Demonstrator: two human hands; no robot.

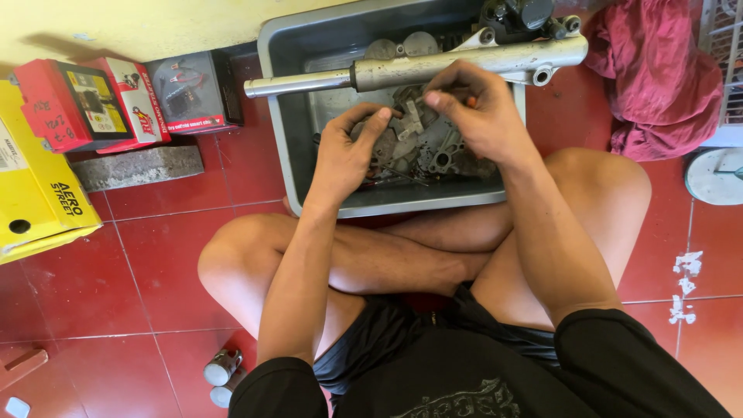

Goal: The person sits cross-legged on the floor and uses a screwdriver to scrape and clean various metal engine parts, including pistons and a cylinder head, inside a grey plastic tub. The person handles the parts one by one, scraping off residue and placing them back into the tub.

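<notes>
I sit cross-legged on a red tiled floor in front of a grey plastic tub [282,131]. My left hand [346,151] grips a small grey metal bracket [408,121] over the tub. My right hand [476,108] pinches the same part from above, with something small and orange-red between its fingertips. Under both hands lie several greasy grey metal engine parts [433,155]. A long silver fork tube [402,71] rests across the tub's rim, just beyond my hands.
Red and black product boxes [124,97] and a yellow box [35,190] stand at the left, by a grey stone block [139,166]. A crumpled red cloth [658,77] lies at the right, near a white round object [716,176]. Two small cans [223,370] sit beside my left knee.
</notes>
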